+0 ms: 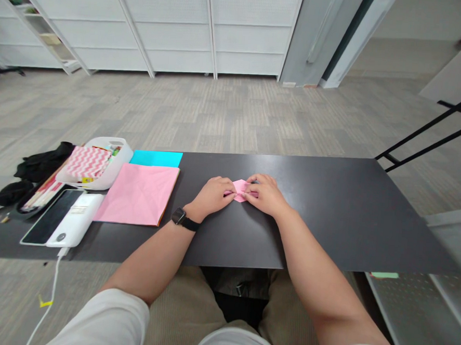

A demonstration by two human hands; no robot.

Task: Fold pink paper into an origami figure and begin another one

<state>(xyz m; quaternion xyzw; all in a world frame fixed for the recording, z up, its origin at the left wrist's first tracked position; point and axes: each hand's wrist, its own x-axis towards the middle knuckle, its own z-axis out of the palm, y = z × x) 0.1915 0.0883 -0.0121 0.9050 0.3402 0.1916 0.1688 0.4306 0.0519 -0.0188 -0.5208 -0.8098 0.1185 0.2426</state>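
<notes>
A small piece of folded pink paper lies on the dark table, between my two hands. My left hand, with a black watch on its wrist, pinches the paper's left side. On the right side, my right hand grips the paper with thumb and fingers close together. Both hands rest low, at the table's surface. Fingers cover the outer parts of the folded paper, so its full shape is hidden.
Left of my hands lie a stack of pink paper and a cyan sheet. Beyond them are a white basket with a pink zigzag-patterned item, a phone, a white power bank with a cable, and black cloth.
</notes>
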